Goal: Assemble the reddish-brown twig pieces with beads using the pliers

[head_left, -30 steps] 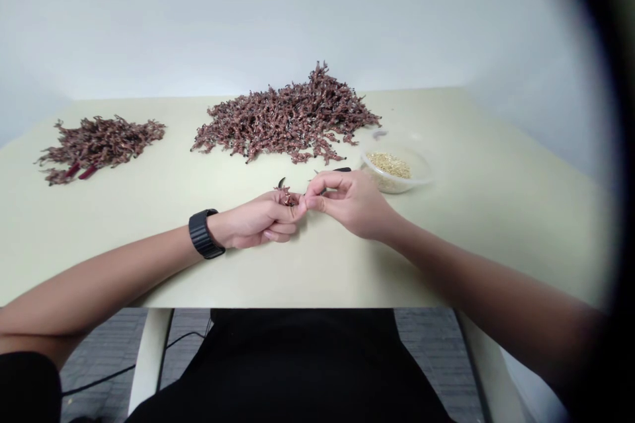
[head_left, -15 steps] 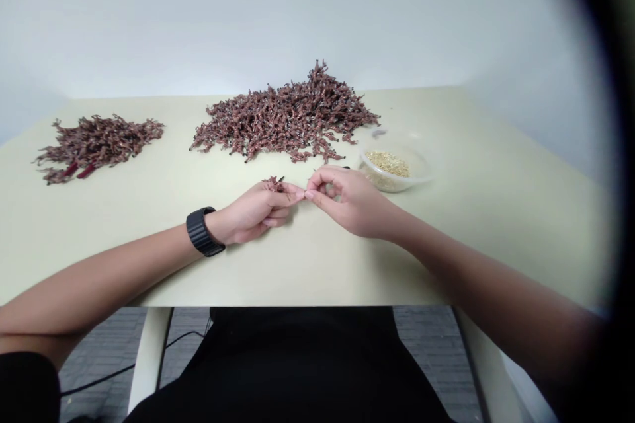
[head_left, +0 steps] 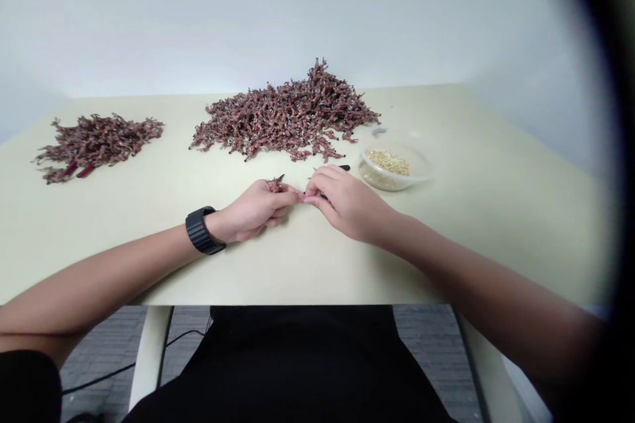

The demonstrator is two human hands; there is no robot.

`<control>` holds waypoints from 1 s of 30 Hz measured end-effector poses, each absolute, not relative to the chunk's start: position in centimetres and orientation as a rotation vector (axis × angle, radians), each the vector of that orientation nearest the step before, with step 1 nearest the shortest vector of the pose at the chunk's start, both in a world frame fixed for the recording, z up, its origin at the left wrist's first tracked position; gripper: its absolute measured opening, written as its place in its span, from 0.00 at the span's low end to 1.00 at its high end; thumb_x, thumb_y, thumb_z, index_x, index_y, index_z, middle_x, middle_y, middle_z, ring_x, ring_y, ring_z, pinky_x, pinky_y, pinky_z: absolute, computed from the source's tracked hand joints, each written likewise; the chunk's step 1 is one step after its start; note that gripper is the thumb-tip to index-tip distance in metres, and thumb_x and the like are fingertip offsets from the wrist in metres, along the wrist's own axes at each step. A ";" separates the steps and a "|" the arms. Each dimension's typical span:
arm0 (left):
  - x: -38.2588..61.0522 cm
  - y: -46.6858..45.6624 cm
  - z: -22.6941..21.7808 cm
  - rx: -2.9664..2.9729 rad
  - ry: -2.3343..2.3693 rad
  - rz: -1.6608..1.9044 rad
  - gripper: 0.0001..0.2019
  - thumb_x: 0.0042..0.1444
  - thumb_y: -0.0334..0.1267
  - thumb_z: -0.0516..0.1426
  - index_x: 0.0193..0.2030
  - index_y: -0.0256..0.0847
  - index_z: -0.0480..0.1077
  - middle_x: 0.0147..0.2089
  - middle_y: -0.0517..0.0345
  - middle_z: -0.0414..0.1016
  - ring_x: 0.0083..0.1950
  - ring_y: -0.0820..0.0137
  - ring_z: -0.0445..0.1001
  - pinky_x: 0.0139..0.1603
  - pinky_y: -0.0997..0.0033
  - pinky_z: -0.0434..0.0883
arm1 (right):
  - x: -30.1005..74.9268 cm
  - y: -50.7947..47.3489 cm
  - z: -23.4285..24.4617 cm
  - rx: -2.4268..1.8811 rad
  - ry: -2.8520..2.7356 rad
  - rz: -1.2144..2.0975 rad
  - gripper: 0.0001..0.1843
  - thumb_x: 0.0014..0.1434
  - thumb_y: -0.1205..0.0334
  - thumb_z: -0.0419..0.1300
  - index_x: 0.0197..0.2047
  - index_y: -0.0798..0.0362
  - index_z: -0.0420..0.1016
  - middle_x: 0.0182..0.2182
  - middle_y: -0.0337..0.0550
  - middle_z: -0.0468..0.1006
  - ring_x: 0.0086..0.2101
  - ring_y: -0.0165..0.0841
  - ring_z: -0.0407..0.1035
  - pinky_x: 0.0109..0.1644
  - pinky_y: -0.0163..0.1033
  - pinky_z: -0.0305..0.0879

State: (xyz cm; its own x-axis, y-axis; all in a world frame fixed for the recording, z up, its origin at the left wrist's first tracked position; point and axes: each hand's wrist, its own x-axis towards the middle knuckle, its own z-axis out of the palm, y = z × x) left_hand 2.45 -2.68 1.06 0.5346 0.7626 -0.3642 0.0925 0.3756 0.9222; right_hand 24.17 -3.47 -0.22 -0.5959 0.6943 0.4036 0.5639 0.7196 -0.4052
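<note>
My left hand (head_left: 260, 211), wearing a black watch band (head_left: 203, 231), is closed around a small brown figure-like piece (head_left: 276, 185) with a dark tip, which sticks up above the index finger. Its thumb and index fingertips meet the fingertips of my right hand (head_left: 344, 201). That hand is closed in a pinch. Something small and dark shows between its fingers, too hidden to name. Just beyond the right knuckles lies a thin tool with a black end (head_left: 343, 167), partly covered by the hand.
A large heap of small brown pieces (head_left: 288, 119) lies at the back middle, a smaller heap (head_left: 102, 139) at the left with two dark red handles (head_left: 85, 170) by it. A clear plastic bowl (head_left: 421, 175) of gold-coloured bits (head_left: 389, 162) stands right of my hands.
My right hand has turned slightly and its fingers have curled closer together, uncovering more of the black-ended tool behind it. My left hand has barely shifted.
</note>
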 end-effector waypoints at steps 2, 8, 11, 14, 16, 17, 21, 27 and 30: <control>2.5 -2.8 1.3 1.159 0.954 0.508 0.12 0.61 0.42 0.64 0.33 0.37 0.70 0.21 0.70 0.48 0.20 0.81 0.46 0.18 0.81 0.48 | 24.2 -3.5 -0.2 -0.966 -2.381 0.331 0.05 0.70 0.64 0.55 0.40 0.53 0.70 0.39 0.48 0.73 0.42 0.40 0.66 0.47 0.45 0.62; 2.6 -3.0 1.3 1.201 0.935 0.546 0.11 0.61 0.41 0.63 0.34 0.37 0.70 0.22 0.70 0.48 0.20 0.81 0.46 0.19 0.81 0.51 | 24.1 -3.8 0.0 -0.994 -2.381 0.346 0.06 0.70 0.65 0.54 0.40 0.53 0.71 0.36 0.46 0.74 0.39 0.39 0.66 0.44 0.43 0.61; 2.5 -2.9 1.1 1.199 0.923 0.540 0.11 0.60 0.42 0.64 0.35 0.36 0.71 0.22 0.70 0.47 0.21 0.81 0.45 0.20 0.81 0.50 | 24.1 -3.9 0.2 -0.976 -2.383 0.357 0.08 0.69 0.67 0.53 0.37 0.53 0.71 0.32 0.44 0.72 0.36 0.37 0.65 0.41 0.42 0.59; 2.6 -2.9 1.1 1.179 0.896 0.530 0.12 0.60 0.43 0.64 0.37 0.37 0.71 0.23 0.70 0.46 0.22 0.81 0.44 0.19 0.81 0.49 | 24.0 -4.0 0.5 -0.971 -2.352 0.369 0.07 0.66 0.68 0.55 0.35 0.53 0.72 0.29 0.41 0.70 0.33 0.34 0.64 0.38 0.40 0.58; 2.6 -3.0 1.2 1.151 0.859 0.520 0.11 0.61 0.43 0.64 0.38 0.38 0.70 0.23 0.70 0.45 0.22 0.80 0.42 0.18 0.82 0.47 | 24.0 -3.9 0.7 -0.987 -2.302 0.381 0.07 0.65 0.68 0.57 0.34 0.53 0.73 0.28 0.39 0.69 0.30 0.32 0.63 0.36 0.39 0.57; 2.6 -2.9 1.2 1.129 0.838 0.515 0.11 0.62 0.43 0.63 0.38 0.38 0.69 0.23 0.70 0.44 0.22 0.80 0.41 0.18 0.82 0.47 | 24.0 -3.9 0.9 -1.003 -2.266 0.384 0.06 0.64 0.68 0.58 0.34 0.53 0.73 0.27 0.38 0.70 0.30 0.31 0.62 0.35 0.39 0.56; 2.4 -2.7 1.4 0.994 0.762 0.455 0.06 0.62 0.34 0.59 0.44 0.42 0.66 0.23 0.71 0.41 0.21 0.79 0.38 0.16 0.83 0.46 | 24.2 -3.6 1.5 -1.060 -2.086 0.520 0.07 0.65 0.65 0.59 0.35 0.53 0.76 0.32 0.41 0.75 0.32 0.31 0.66 0.35 0.38 0.59; 1.8 -2.5 2.0 0.810 0.613 0.071 0.13 0.57 0.27 0.57 0.47 0.43 0.64 0.23 0.71 0.39 0.20 0.79 0.35 0.13 0.87 0.46 | 24.2 -4.0 2.5 -0.889 -1.860 1.225 0.09 0.67 0.56 0.60 0.41 0.51 0.79 0.53 0.45 0.79 0.35 0.30 0.72 0.43 0.40 0.70; 1.7 -2.7 2.2 0.768 0.569 -0.071 0.11 0.59 0.29 0.57 0.47 0.44 0.64 0.23 0.71 0.38 0.20 0.80 0.34 0.12 0.89 0.46 | 23.9 -4.3 2.6 -0.763 -1.814 1.514 0.10 0.67 0.55 0.62 0.40 0.52 0.79 0.58 0.46 0.77 0.32 0.27 0.72 0.42 0.40 0.72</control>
